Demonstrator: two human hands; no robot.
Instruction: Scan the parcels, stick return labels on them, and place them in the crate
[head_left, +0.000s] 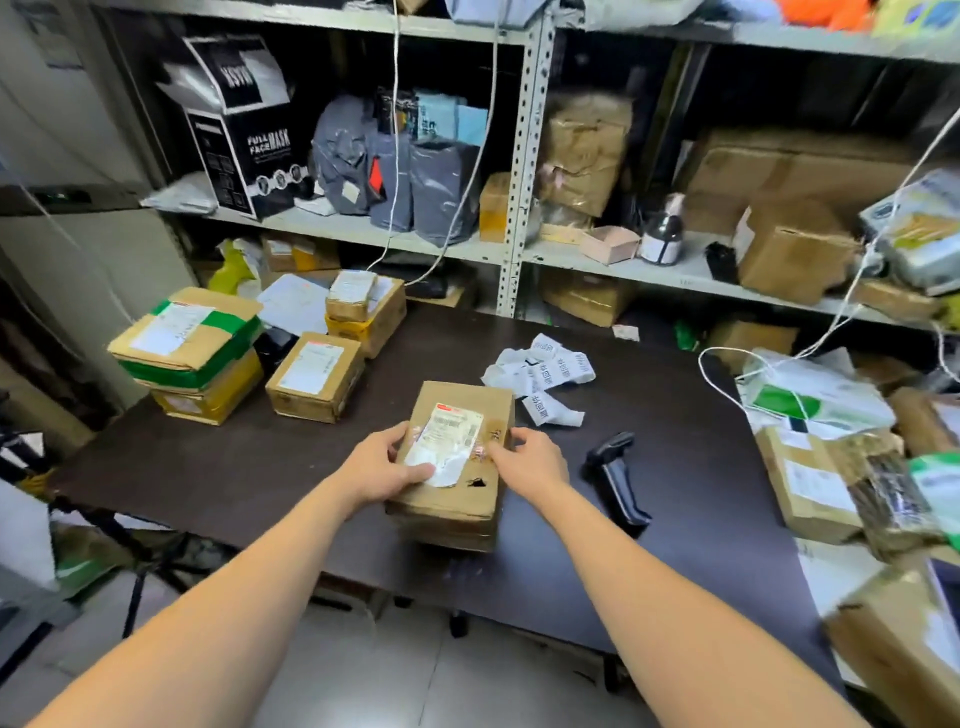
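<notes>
A cardboard parcel sits between the two hands on the dark table, held from both sides. The left hand grips its left edge, fingers curled down the side and the thumb lying flat across the lower end of the white shipping label on the top face. The right hand holds the opposite edge, its fingers bent over the right rim and its thumb reaching in towards the label's right margin. The label is wrinkled, and there is a small dark tear in the cardboard just below the right thumb.

Just to the right of the right hand, apart from it, a black handheld barcode scanner lies on its side. Beyond the right hand, past the parcel's far edge, is a crumpled strip of white return labels. Well beyond the left hand and off to its left stand several more boxed parcels, some stacked.
</notes>
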